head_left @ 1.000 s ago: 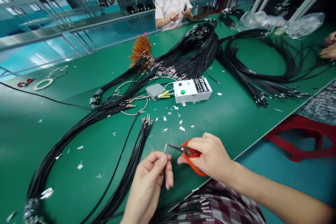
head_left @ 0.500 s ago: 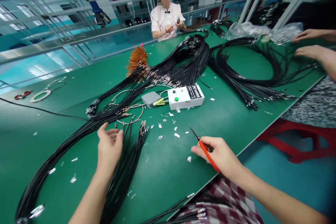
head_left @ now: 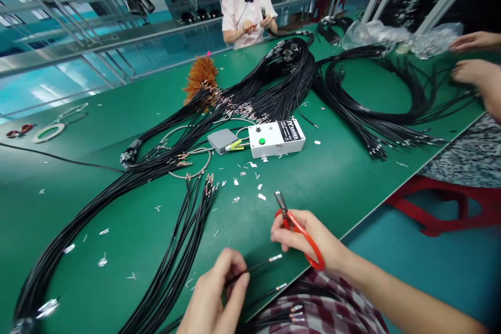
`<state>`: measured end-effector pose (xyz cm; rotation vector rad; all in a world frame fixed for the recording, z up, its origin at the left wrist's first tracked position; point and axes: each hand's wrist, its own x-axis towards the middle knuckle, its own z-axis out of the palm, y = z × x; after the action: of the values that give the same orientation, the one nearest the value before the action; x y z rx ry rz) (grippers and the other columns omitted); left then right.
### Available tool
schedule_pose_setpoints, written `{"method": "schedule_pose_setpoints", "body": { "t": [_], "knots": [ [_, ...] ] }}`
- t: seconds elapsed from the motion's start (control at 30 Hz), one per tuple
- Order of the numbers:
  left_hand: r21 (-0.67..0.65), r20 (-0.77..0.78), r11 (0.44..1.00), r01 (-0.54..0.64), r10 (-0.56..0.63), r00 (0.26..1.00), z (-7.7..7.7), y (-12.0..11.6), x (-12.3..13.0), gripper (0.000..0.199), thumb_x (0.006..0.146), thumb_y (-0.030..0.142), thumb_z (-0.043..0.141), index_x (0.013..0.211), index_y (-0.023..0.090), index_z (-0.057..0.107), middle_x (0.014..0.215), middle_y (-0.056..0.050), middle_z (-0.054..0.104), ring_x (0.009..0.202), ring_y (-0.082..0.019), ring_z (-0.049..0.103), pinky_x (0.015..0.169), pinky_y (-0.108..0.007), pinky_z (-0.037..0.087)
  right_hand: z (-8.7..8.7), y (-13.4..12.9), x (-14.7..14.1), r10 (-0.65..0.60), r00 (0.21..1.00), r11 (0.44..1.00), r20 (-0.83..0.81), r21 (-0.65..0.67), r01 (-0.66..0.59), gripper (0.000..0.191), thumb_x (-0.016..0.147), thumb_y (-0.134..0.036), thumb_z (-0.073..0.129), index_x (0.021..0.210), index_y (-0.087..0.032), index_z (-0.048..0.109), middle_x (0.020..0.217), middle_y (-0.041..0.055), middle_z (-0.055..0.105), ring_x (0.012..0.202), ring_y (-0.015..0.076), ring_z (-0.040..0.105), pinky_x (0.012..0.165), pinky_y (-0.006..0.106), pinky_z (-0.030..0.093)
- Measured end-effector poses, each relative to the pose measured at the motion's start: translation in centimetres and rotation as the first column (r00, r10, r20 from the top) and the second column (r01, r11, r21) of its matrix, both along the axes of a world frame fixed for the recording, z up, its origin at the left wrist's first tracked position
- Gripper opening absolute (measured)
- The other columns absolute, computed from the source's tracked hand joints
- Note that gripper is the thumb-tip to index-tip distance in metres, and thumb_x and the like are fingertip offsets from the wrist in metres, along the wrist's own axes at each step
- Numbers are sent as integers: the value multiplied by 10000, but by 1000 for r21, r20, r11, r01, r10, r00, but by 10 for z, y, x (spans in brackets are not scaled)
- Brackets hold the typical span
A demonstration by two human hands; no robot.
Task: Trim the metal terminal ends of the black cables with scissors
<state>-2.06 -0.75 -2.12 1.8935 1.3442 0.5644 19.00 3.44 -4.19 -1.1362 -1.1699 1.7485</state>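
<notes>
My left hand (head_left: 221, 292), low in the view, pinches a black cable (head_left: 254, 267) whose silvery tip points right. Up and to the right of that tip, my right hand (head_left: 301, 235) holds red-handled cutters (head_left: 305, 237), their metal jaws pointing up and left. More black cables with silvery and copper-coloured ends (head_left: 295, 313) lie by the checked cloth on my lap. Left of my hands, a bundle of black cables (head_left: 188, 235) is spread on the green table (head_left: 242, 229). A white box with a green button (head_left: 277, 139) stands beyond my hands, wired to a grey block (head_left: 223, 141).
Large cable bundles (head_left: 285, 78) and an orange-brown fluffy item (head_left: 201, 79) lie farther back. A tape roll (head_left: 48, 133) is at the left. Foil scraps dot the table. One person (head_left: 248, 15) works opposite; another person's hands (head_left: 479, 75) reach in at the right, above a red stool (head_left: 442, 209).
My left hand has moved down and right from the cable bundle and now grips a single cable. My right hand has shifted slightly left and turned the cutters, whose handles now show apart.
</notes>
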Motion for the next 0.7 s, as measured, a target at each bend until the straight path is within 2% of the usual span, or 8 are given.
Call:
{"method": "schedule_pose_setpoints", "body": {
  "t": [0.07, 0.17, 0.23, 0.33, 0.43, 0.5, 0.6, 0.7],
  "knots": [
    [5, 55, 999, -34, 34, 998, 11, 6, 6, 78, 924, 226, 433, 927, 245, 509, 766, 21, 582, 697, -146, 585, 624, -211, 459, 2, -3, -5, 7, 983, 999, -186, -38, -14, 226, 746, -353, 708, 839, -163, 629, 788, 21, 645, 674, 141, 596, 654, 263, 446],
    [21, 113, 999, 26, -28, 993, 21, 11, 16, 122, 927, 203, 455, 995, 239, 548, 905, -7, 640, 799, -140, 616, 726, -208, 469, 7, -4, -12, -28, 949, 998, -314, -67, 8, 181, 728, -294, 734, 805, -160, 640, 729, 6, 638, 689, 136, 598, 663, 245, 441],
    [20, 119, 999, 33, -35, 992, 22, 14, 21, 127, 934, 210, 449, 902, 226, 571, 783, 13, 623, 687, -123, 596, 653, -193, 457, 10, -4, -16, -60, 940, 996, -336, -89, 32, 153, 732, -265, 738, 768, -156, 637, 694, -9, 614, 668, 116, 571, 662, 230, 428],
    [24, 123, 998, -53, 50, 991, 17, 14, 24, 153, 928, 234, 469, 829, 215, 583, 614, 45, 551, 539, -110, 535, 542, -191, 423, 9, -6, -25, -125, 910, 982, -395, -183, 56, 162, 713, -248, 757, 773, -157, 638, 716, -11, 609, 667, 107, 551, 662, 225, 418],
    [18, 203, 987, -160, 154, 967, 11, 13, 25, 128, 915, 242, 493, 838, 209, 589, 588, 51, 556, 508, -108, 538, 519, -190, 429, 4, -12, -38, -250, 830, 941, -498, -327, 87, 257, 618, -215, 824, 781, -171, 630, 758, -18, 614, 640, 85, 521, 606, 196, 398],
    [22, 248, 979, -203, 191, 950, 8, 12, 27, 131, 909, 234, 498, 824, 206, 594, 584, 50, 562, 503, -109, 543, 508, -186, 432, 0, -15, -44, -333, 782, 914, -527, -385, 129, 272, 616, -206, 832, 784, -179, 621, 773, -25, 610, 597, 57, 478, 542, 165, 354],
    [80, 275, 967, -243, 213, 938, 6, 12, 30, 135, 892, 214, 516, 795, 209, 609, 589, 46, 566, 509, -108, 539, 502, -178, 427, 1, -13, -43, -333, 763, 917, -554, -378, 125, 206, 688, -231, 794, 759, -163, 613, 738, -14, 589, 606, 62, 477, 514, 154, 327],
    [150, 300, 948, -281, 227, 926, 6, 13, 33, 132, 871, 202, 539, 781, 222, 633, 578, 51, 560, 498, -107, 524, 512, -177, 426, 7, -7, -39, -300, 783, 914, -544, -399, 73, 229, 667, -224, 808, 733, -146, 603, 655, -21, 543, 609, 71, 485, 510, 148, 322]
  ]
}}
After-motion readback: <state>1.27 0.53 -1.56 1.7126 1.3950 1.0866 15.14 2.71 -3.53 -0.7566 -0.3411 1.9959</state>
